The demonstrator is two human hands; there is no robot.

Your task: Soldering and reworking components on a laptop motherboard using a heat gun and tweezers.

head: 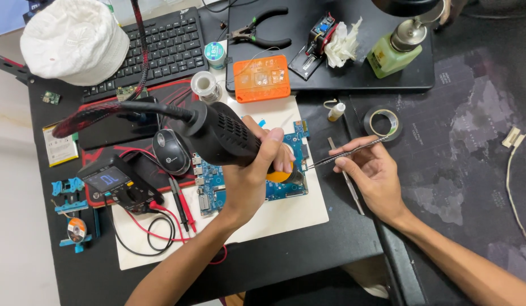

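Over blue circuit board (pixel 217 187), left hand (pixel 251 175) w/ black hot-air gun (pixel 220 133), right hand (pixel 373 175) w/ tweezers (pixel 348 153)

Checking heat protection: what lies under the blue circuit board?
The blue circuit board rests on a white mat over the black desk. The left hand hides its middle.

Left hand (pixel 248 173) is fisted in a firm grip, forearm angled up; right hand (pixel 371 173) pinches with fingertips, palm up.
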